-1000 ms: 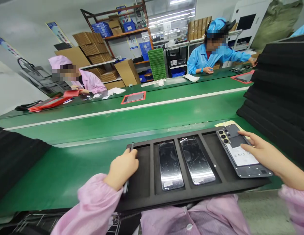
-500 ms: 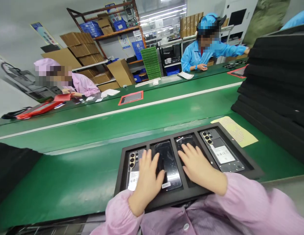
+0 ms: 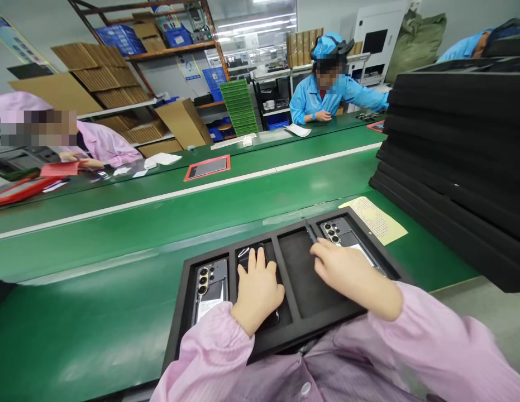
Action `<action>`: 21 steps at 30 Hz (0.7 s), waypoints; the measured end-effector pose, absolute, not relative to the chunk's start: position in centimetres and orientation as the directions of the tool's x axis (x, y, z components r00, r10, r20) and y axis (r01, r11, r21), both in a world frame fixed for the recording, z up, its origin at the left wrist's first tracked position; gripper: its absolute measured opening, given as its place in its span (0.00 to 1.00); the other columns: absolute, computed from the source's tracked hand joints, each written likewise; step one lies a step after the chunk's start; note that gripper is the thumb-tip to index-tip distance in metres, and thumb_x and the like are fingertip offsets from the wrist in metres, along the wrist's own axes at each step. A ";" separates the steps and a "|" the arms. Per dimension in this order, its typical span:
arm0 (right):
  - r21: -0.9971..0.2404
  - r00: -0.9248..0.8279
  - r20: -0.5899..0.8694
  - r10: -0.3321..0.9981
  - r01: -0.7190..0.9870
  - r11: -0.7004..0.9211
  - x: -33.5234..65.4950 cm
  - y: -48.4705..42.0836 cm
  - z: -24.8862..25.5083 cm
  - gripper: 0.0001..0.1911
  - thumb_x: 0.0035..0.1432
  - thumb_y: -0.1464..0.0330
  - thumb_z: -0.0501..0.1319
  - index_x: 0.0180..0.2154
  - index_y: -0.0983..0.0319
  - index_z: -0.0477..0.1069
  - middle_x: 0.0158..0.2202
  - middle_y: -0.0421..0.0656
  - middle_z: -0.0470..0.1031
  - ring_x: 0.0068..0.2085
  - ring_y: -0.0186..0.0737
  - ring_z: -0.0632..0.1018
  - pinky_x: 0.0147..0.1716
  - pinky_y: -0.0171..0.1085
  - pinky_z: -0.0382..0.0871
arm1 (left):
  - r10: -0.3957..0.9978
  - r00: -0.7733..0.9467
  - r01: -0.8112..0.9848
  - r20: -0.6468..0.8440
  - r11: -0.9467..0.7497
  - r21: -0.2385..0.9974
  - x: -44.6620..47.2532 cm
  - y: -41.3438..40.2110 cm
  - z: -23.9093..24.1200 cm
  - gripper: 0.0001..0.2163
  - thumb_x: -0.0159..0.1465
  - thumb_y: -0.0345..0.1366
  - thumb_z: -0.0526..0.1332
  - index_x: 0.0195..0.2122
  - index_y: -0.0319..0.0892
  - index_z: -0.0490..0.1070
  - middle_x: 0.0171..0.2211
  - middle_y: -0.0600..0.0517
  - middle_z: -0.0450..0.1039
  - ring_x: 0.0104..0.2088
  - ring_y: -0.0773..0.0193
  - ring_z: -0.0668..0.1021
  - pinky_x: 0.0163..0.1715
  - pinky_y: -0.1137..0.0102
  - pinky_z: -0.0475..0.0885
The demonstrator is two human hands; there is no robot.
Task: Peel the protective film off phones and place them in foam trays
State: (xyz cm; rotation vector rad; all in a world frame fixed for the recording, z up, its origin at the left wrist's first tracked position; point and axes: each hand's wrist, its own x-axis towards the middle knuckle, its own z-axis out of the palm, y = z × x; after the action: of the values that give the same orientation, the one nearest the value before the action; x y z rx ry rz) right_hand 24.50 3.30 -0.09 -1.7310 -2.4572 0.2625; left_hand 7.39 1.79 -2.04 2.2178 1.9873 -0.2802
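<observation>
A black foam tray (image 3: pixel 299 329) with a row of compartments rests in front of me. My left hand (image 3: pixel 258 287) lies over a dark glossy phone (image 3: pixel 248 254) in the second compartment, its fingers spread on it; much of the phone is hidden. My right hand (image 3: pixel 346 271) is closed at the tray's third compartment, fingers curled round a dark phone (image 3: pixel 310 230) that stands nearly on edge. That compartment's floor shows bare. Back-up phones with triple cameras and white labels lie in the left end compartment, a phone (image 3: pixel 218 273), and the right end one, another phone (image 3: pixel 341 231).
A tall stack of black foam trays (image 3: pixel 444 128) stands to the right. A yellow perforated sheet (image 3: pixel 375 220) lies behind my tray. Across the green bench (image 3: pixel 96 312), a red-framed phone (image 3: pixel 207 167) lies on the line. One co-worker in pink (image 3: pixel 100 139) and one in blue (image 3: pixel 301 100) sit opposite.
My right hand has closed round the phone from the third compartment and tipped it up. My left hand has shifted onto the second compartment's phone. The view has turned slightly right.
</observation>
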 end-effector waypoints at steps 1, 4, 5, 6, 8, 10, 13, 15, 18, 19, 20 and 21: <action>-0.240 -0.313 0.000 0.950 0.922 0.303 25.7 3.6 0.0 0.11 0.56 0.75 0.52 0.38 0.62 0.71 0.40 0.48 0.75 0.33 0.45 0.78 0.31 0.39 0.71 | 0.974 0.093 0.995 -0.208 -0.097 -0.013 7.1 1.6 -1.6 0.14 0.54 0.29 0.54 0.40 0.37 0.71 0.63 0.37 0.52 0.62 0.43 0.55 0.51 0.49 0.63; -0.349 -0.267 -0.002 0.964 0.903 0.249 28.4 4.4 -0.6 0.10 0.57 0.73 0.51 0.36 0.60 0.69 0.24 0.38 0.74 0.23 0.38 0.75 0.23 0.33 0.69 | 0.992 0.014 1.000 -0.126 -0.013 0.012 4.8 1.0 -0.3 0.09 0.57 0.34 0.52 0.33 0.41 0.70 0.59 0.38 0.58 0.51 0.47 0.71 0.38 0.58 0.72; -0.387 -0.257 0.001 0.966 0.891 0.237 28.8 4.5 -1.1 0.10 0.57 0.73 0.50 0.36 0.60 0.68 0.22 0.37 0.72 0.21 0.36 0.74 0.21 0.32 0.68 | 0.993 -0.020 0.999 -0.116 0.025 0.041 3.7 0.9 0.0 0.08 0.58 0.35 0.51 0.32 0.42 0.68 0.54 0.40 0.64 0.44 0.50 0.75 0.35 0.60 0.72; -0.423 -0.251 0.008 0.968 0.876 0.231 29.0 4.5 -1.7 0.10 0.57 0.73 0.49 0.36 0.60 0.68 0.21 0.36 0.71 0.20 0.35 0.73 0.20 0.31 0.67 | 0.991 -0.061 0.993 -0.122 0.073 0.095 2.5 0.7 0.1 0.06 0.57 0.35 0.51 0.30 0.43 0.66 0.47 0.43 0.69 0.37 0.55 0.76 0.34 0.61 0.71; -0.484 -0.251 0.031 0.967 0.843 0.235 28.3 4.2 -2.9 0.12 0.58 0.73 0.47 0.39 0.61 0.67 0.24 0.36 0.72 0.22 0.35 0.74 0.21 0.30 0.68 | 0.976 -0.160 0.927 -0.149 0.200 0.316 0.4 0.5 -0.4 0.03 0.54 0.33 0.51 0.26 0.45 0.62 0.25 0.54 0.69 0.25 0.62 0.73 0.29 0.67 0.70; -0.516 -0.271 0.059 0.961 0.815 0.262 26.9 3.5 -3.9 0.13 0.58 0.73 0.48 0.42 0.61 0.66 0.29 0.39 0.74 0.26 0.35 0.75 0.25 0.31 0.70 | 0.949 -0.269 0.742 -0.163 0.313 0.592 -0.7 0.1 -1.5 0.02 0.52 0.36 0.52 0.25 0.45 0.60 0.17 0.59 0.61 0.19 0.65 0.70 0.23 0.71 0.68; -0.495 -0.308 0.100 0.946 0.810 0.316 25.1 2.0 -4.4 0.13 0.56 0.73 0.52 0.42 0.62 0.69 0.41 0.48 0.73 0.36 0.44 0.75 0.32 0.39 0.71 | 0.923 -0.357 0.568 -0.145 0.338 0.750 0.1 -0.8 -3.6 0.06 0.52 0.39 0.53 0.28 0.44 0.62 0.26 0.52 0.70 0.28 0.60 0.76 0.26 0.68 0.71; -0.387 -0.340 0.181 0.923 0.838 0.385 25.1 1.3 -4.4 0.11 0.56 0.73 0.53 0.39 0.63 0.72 0.50 0.53 0.68 0.41 0.52 0.73 0.36 0.46 0.69 | 0.947 -0.318 0.683 -0.047 0.264 0.681 1.6 -1.6 -4.8 0.08 0.54 0.37 0.53 0.33 0.42 0.67 0.44 0.42 0.71 0.46 0.52 0.74 0.41 0.61 0.71; -0.190 -0.408 0.375 0.832 0.845 0.500 27.2 1.2 -4.4 0.13 0.60 0.70 0.51 0.39 0.64 0.73 0.49 0.55 0.68 0.41 0.54 0.71 0.38 0.49 0.68 | 0.999 -0.028 0.916 0.046 0.007 0.400 3.5 -2.6 -5.8 0.13 0.59 0.32 0.51 0.44 0.40 0.69 0.60 0.39 0.59 0.61 0.48 0.60 0.56 0.51 0.57; -0.159 -0.410 0.425 0.807 0.844 0.513 28.4 1.3 -4.5 0.14 0.62 0.69 0.50 0.39 0.64 0.73 0.47 0.55 0.69 0.41 0.53 0.71 0.39 0.49 0.68 | 0.997 0.082 0.948 0.005 -0.080 0.309 3.9 -2.8 -6.0 0.15 0.60 0.31 0.50 0.47 0.40 0.68 0.60 0.39 0.59 0.61 0.49 0.59 0.58 0.49 0.54; -0.155 -0.390 0.454 0.801 0.851 0.502 29.6 1.4 -4.7 0.15 0.63 0.67 0.48 0.39 0.64 0.72 0.45 0.55 0.70 0.41 0.53 0.71 0.40 0.49 0.67 | 0.987 0.154 0.957 -0.050 -0.137 0.257 4.1 -2.9 -6.1 0.16 0.61 0.31 0.50 0.49 0.40 0.67 0.59 0.41 0.61 0.61 0.49 0.59 0.58 0.47 0.53; -0.159 -0.351 0.468 0.811 0.869 0.468 30.9 1.5 -4.9 0.17 0.63 0.65 0.47 0.40 0.64 0.72 0.44 0.55 0.70 0.42 0.53 0.71 0.40 0.49 0.67 | 0.977 0.195 0.957 -0.090 -0.169 0.235 4.1 -3.1 -6.2 0.17 0.61 0.31 0.49 0.51 0.42 0.66 0.58 0.42 0.62 0.61 0.50 0.60 0.58 0.46 0.52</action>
State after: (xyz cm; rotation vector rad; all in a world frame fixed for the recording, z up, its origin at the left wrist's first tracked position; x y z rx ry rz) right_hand 30.93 1.53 -4.92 -1.3957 -2.2339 -0.1593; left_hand 4.10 -3.10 -6.21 2.2308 1.8495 0.1190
